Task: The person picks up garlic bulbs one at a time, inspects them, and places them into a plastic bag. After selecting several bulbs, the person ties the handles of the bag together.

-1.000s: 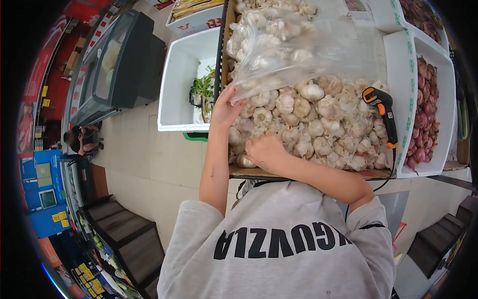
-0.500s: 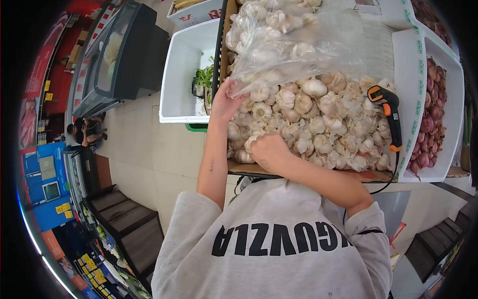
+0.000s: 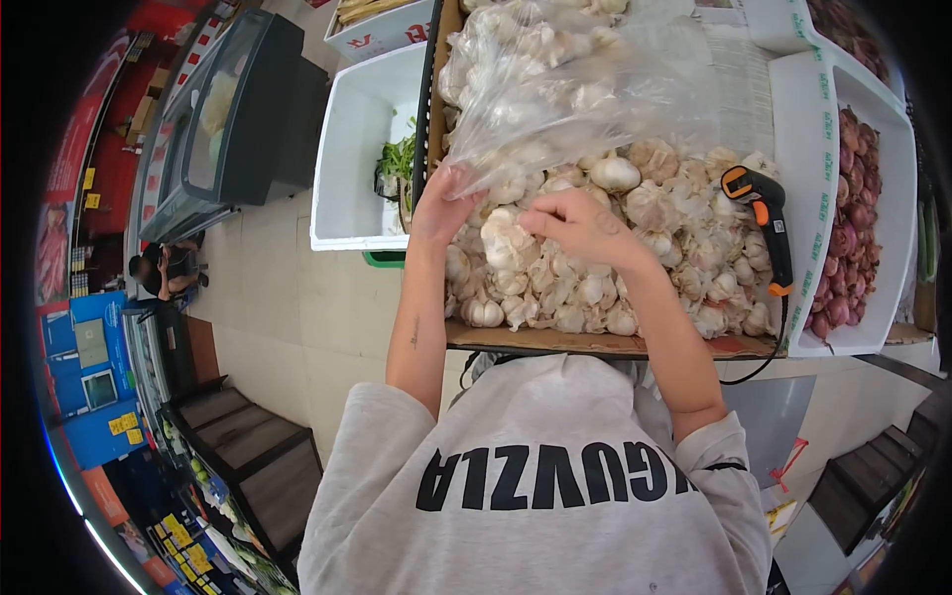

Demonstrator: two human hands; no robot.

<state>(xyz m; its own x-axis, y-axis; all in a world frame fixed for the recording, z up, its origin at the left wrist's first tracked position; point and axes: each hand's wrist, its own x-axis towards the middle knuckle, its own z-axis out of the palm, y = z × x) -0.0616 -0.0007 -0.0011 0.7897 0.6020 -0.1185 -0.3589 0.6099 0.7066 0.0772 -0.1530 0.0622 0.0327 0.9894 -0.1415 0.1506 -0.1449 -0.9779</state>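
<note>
- Far left: dark glass-topped freezer, lid shut, pale packages dimly visible inside.
- Beside it: white foam box, mostly bare, with a small bunch of green herbs against its right wall.
- Left hand: closed on the mouth of a clear plastic bag, pinching the film at its lower left corner; bag partly filled with garlic bulbs and resting on the heap.
- Centre: shallow cardboard tray heaped with loose garlic, papery skins scattered among the bulbs.
- Right hand: fingers curled around one garlic bulb, held above the heap just beside the bag's opening.
- Right of the heap: orange-and-black handheld scanner, lying on the garlic at the tray's edge, cable hanging below.
- Far right: white foam box holding red onions.
</note>
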